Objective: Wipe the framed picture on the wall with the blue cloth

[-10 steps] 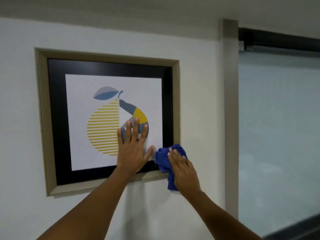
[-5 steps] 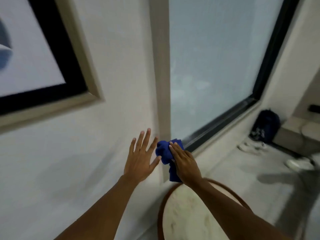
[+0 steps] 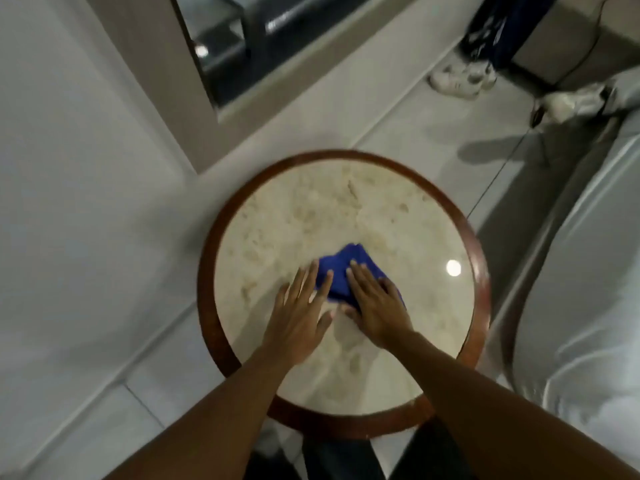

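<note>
The crumpled blue cloth [image 3: 348, 273] is lying on the round marble-topped side table with a dark wooden rim [image 3: 479, 237], just beyond both hands. The right hand [image 3: 377, 304] is lying flat, palm down, with its fingers stretched forward over the near part of the cloth and pressing on it; the fingers are extended rather than curled around the fabric. The left hand [image 3: 299, 315] is resting just beside the right one, fingers spread apart, its fingertips touching the cloth's left edge and its palm facing the tabletop. Both forearms are reaching in from the bottom. Far beyond the right hand, white shoes [image 3: 457, 79] are sitting on the pale tiled floor [image 3: 415, 126]. The framed picture is not showing in this view.
</note>
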`<action>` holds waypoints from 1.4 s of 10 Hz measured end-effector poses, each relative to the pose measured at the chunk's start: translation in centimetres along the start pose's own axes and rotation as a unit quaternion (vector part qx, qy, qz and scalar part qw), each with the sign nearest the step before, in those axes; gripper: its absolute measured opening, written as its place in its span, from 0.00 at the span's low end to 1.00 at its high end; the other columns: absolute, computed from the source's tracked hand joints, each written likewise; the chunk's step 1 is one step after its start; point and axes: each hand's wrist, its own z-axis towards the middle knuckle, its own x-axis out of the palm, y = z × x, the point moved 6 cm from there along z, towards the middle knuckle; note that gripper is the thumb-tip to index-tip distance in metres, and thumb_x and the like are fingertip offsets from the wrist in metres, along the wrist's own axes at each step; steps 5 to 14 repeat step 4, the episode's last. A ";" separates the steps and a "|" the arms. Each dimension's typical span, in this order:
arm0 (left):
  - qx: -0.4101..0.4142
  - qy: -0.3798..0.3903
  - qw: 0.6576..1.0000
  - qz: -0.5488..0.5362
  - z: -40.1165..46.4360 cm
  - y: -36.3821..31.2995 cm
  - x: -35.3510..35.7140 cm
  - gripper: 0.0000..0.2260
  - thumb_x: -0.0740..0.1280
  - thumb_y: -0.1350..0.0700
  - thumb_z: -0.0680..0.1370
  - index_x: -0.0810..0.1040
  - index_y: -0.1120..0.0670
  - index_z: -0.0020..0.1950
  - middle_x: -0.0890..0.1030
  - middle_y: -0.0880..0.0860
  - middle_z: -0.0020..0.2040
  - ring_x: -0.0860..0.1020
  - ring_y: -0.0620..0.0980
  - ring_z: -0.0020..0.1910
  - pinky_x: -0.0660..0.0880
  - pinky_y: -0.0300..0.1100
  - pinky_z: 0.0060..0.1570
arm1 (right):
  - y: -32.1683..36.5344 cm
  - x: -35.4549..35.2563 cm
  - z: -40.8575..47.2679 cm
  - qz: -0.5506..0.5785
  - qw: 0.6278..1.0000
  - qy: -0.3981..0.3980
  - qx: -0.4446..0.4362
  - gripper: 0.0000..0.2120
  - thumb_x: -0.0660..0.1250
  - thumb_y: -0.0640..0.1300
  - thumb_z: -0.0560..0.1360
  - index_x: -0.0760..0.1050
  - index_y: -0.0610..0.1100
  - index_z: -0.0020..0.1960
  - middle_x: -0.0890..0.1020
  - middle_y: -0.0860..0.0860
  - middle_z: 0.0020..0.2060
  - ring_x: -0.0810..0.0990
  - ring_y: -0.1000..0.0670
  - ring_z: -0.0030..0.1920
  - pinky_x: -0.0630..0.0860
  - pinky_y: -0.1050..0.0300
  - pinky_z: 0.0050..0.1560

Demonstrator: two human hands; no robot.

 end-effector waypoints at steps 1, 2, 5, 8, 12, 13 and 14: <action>-0.020 0.014 0.999 0.048 0.6 0.7 2.5 0.29 0.52 0.42 0.82 0.51 0.48 0.81 0.50 0.53 0.83 0.49 0.56 0.81 0.51 0.61 0.76 | 0.1 1.3 -0.1 0.064 0.995 -0.065 0.036 0.31 0.47 0.59 0.82 0.51 0.45 0.79 0.52 0.50 0.79 0.48 0.50 0.78 0.47 0.52 0.74; -0.027 0.043 0.996 0.072 1.4 0.8 0.7 0.27 0.52 0.41 0.83 0.54 0.48 0.81 0.50 0.52 0.83 0.47 0.56 0.82 0.49 0.62 0.76 | -0.6 -0.6 1.0 0.065 0.997 -0.027 0.032 0.30 0.45 0.59 0.82 0.49 0.45 0.79 0.50 0.50 0.79 0.48 0.50 0.78 0.49 0.52 0.74; -0.047 0.063 0.993 0.086 1.1 -0.6 -11.1 0.30 0.49 0.38 0.83 0.48 0.49 0.82 0.47 0.54 0.84 0.42 0.54 0.82 0.46 0.57 0.78 | 0.9 -12.7 1.8 0.071 0.996 0.005 0.045 0.29 0.43 0.60 0.82 0.58 0.47 0.77 0.53 0.50 0.79 0.54 0.51 0.77 0.52 0.47 0.72; -0.047 0.063 0.993 0.086 1.1 -0.6 -11.1 0.30 0.49 0.38 0.83 0.48 0.49 0.82 0.47 0.54 0.84 0.42 0.54 0.82 0.46 0.57 0.78 | 0.9 -12.7 1.8 0.071 0.996 0.005 0.045 0.29 0.43 0.60 0.82 0.58 0.47 0.77 0.53 0.50 0.79 0.54 0.51 0.77 0.52 0.47 0.72; -0.047 0.063 0.993 0.086 1.1 -0.6 -11.1 0.30 0.49 0.38 0.83 0.48 0.49 0.82 0.47 0.54 0.84 0.42 0.54 0.82 0.46 0.57 0.78 | 0.9 -12.7 1.8 0.071 0.996 0.005 0.045 0.29 0.43 0.60 0.82 0.58 0.47 0.77 0.53 0.50 0.79 0.54 0.51 0.77 0.52 0.47 0.72; -0.047 0.063 0.993 0.086 1.1 -0.6 -11.1 0.30 0.49 0.38 0.83 0.48 0.49 0.82 0.47 0.54 0.84 0.42 0.54 0.82 0.46 0.57 0.78 | 0.9 -12.7 1.8 0.071 0.996 0.005 0.045 0.29 0.43 0.60 0.82 0.58 0.47 0.77 0.53 0.50 0.79 0.54 0.51 0.77 0.52 0.47 0.72; -0.047 0.063 0.993 0.086 1.1 -0.6 -11.1 0.30 0.49 0.38 0.83 0.48 0.49 0.82 0.47 0.54 0.84 0.42 0.54 0.82 0.46 0.57 0.78 | 0.9 -12.7 1.8 0.071 0.996 0.005 0.045 0.29 0.43 0.60 0.82 0.58 0.47 0.77 0.53 0.50 0.79 0.54 0.51 0.77 0.52 0.47 0.72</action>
